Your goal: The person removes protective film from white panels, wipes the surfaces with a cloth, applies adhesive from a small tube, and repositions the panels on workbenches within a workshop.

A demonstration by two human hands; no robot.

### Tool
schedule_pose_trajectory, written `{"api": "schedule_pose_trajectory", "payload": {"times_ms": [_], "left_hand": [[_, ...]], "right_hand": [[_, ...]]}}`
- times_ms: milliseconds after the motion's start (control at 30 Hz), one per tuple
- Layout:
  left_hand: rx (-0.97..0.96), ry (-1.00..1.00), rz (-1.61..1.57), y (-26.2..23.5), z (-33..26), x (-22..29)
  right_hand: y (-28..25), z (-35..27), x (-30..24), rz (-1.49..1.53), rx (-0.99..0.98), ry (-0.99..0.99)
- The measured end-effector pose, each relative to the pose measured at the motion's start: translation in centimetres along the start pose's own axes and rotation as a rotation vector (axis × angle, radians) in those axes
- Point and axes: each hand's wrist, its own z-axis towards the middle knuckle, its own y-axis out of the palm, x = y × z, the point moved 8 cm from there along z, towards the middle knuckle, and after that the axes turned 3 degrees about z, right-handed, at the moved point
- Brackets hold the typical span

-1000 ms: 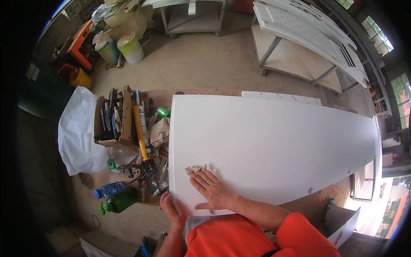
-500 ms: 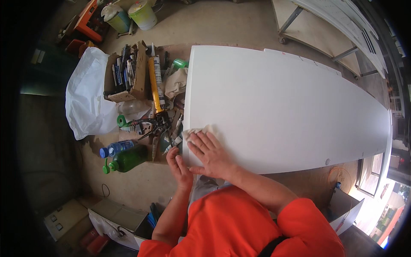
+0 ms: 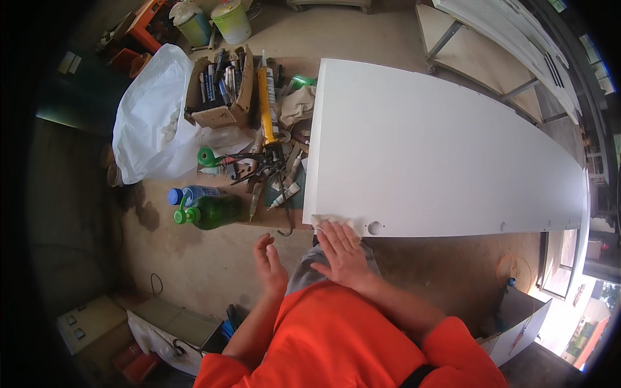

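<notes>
My right hand [image 3: 346, 254] lies with stretched fingers over a crumpled off-white cloth [image 3: 322, 221], pressing it on the near left corner of a large white panel [image 3: 446, 149]. The cloth is partly hidden under the fingers. A round hole [image 3: 374, 227] shows in the panel just right of the cloth. To the left, my left hand [image 3: 272, 266] hovers in front of the table edge, apart from the panel. Its fingers are loosely bent, the thumb stands off, and nothing shows in it.
Left of the panel, a cluttered table holds a yellow caulking gun [image 3: 266, 107], a cardboard box [image 3: 223, 116] of markers, a white plastic bag [image 3: 155, 123], a green bottle [image 3: 217, 211] and several tubes. Buckets [image 3: 231, 22] stand on the floor beyond. A wheeled rack [image 3: 485, 58] stands far right.
My right hand and the cloth have moved along the panel's left edge to its near corner. My left hand has come away from the panel's edge. The whole view has shifted.
</notes>
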Motion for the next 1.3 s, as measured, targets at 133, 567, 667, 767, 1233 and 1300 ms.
{"api": "schedule_pose_trajectory", "payload": {"times_ms": [133,567,667,767,1233,1300], "left_hand": [[-0.018,-0.020,-0.051,-1.1,-0.8,-2.1],[0.055,-0.109,-0.024,-4.7,-2.3,-7.0],[0.133,-0.125,-0.047,-6.5,-3.2,-7.5],[0.065,-0.078,0.024,-5.3,-2.4,-5.0],[-0.252,0.283,0.047,4.9,4.6,4.6],[-0.306,0.411,0.125,8.4,5.1,7.9]], "right_hand": [[1.2,1.2,-1.1,-0.041,-0.046,-0.064],[0.1,1.3,0.6,-0.107,-0.137,-0.161],[-2.9,-2.9,5.3,-0.249,-0.085,-0.065],[-2.8,0.1,1.6,-0.122,0.009,-0.028],[-18.3,-24.3,29.9,-0.468,0.291,0.987],[-17.5,-21.5,28.1,-0.433,0.301,0.903]]}}
